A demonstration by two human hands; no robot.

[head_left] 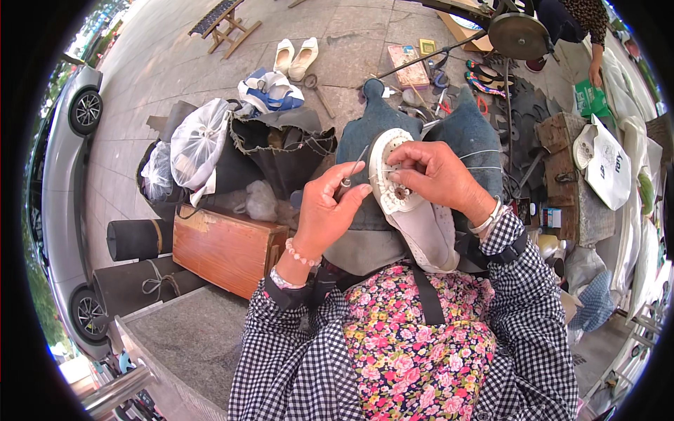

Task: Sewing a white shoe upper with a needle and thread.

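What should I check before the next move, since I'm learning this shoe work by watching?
1. White shoe on the lap, toe pattern facing up: ok.
2. Slim awl-like tool held in the left hand: ok.
3. Tool's tip apart from the right hand: ok, as far as this view shows.
4. Thread between the right fingertips: cannot tell, too small.
5. White strands clear of the blue denim: not ok, they lie across it.
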